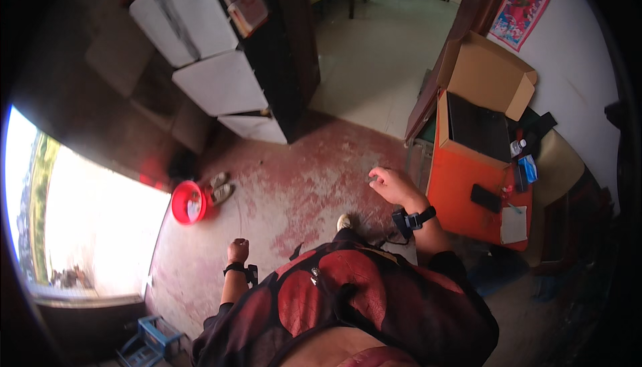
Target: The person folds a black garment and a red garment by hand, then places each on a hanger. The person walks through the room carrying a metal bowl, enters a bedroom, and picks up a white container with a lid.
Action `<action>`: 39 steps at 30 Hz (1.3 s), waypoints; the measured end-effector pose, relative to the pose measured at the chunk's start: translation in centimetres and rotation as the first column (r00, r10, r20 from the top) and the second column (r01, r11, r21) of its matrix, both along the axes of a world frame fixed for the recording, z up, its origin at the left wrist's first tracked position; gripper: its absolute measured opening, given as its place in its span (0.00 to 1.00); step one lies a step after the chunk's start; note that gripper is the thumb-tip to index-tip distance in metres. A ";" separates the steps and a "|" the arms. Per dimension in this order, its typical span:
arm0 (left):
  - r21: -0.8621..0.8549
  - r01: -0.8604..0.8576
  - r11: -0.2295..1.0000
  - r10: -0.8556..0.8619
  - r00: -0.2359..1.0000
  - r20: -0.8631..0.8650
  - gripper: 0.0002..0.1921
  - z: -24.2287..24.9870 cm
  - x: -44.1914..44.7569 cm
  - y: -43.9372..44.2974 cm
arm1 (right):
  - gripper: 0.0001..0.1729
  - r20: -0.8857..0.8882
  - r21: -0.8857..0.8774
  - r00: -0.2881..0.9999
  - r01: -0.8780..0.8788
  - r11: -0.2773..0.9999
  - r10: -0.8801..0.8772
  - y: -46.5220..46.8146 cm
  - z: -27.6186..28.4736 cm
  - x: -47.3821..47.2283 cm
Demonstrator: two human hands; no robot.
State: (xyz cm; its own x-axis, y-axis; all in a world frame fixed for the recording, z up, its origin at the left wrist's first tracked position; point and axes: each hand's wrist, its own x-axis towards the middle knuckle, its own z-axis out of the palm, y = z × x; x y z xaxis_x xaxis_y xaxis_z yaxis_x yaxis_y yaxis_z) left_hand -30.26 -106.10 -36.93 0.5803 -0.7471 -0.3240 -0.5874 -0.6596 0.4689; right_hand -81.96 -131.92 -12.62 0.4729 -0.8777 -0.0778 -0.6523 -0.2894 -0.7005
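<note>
My left hand [238,250] hangs over the floor at lower left, its fingers curled in and nothing showing in it. A black strap with a small device [251,272] circles that wrist. My right hand [396,185] is held out to the left of a table with an orange top [451,201], apart from it. Its fingers are loosely bent, with a gap between thumb and index finger, and they hold nothing visible. Another strapped black device [412,220] sits on the right wrist. Below my hands, one shoe [344,222] shows on the worn red floor [301,181].
An opened cardboard box [489,73], a bottle [517,147], a black phone-like object [485,198] and a notepad [514,225] are on the table. A refrigerator [220,83] stands beside the doorway. At left are a red bucket [175,205], shoes [221,194] and a blue stool [155,337].
</note>
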 end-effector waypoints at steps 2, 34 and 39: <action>-0.044 0.365 0.930 -0.336 0.892 0.303 0.13 2.6 1.2 -13.0 | 0.16 0.016 -0.060 0.999 0.043 0.997 -0.042 -5.9 -0.7 -0.6; -0.026 0.902 0.431 -0.900 0.432 0.065 0.18 13.8 -34.1 -135.6 | 0.19 0.009 0.017 0.862 0.507 0.862 -0.507 -98.3 -3.7 -21.3; 0.105 0.848 0.519 -0.854 0.520 0.021 0.19 13.9 -33.7 -147.2 | 0.19 -0.007 0.059 0.852 0.523 0.850 -0.524 -116.0 -1.8 -26.0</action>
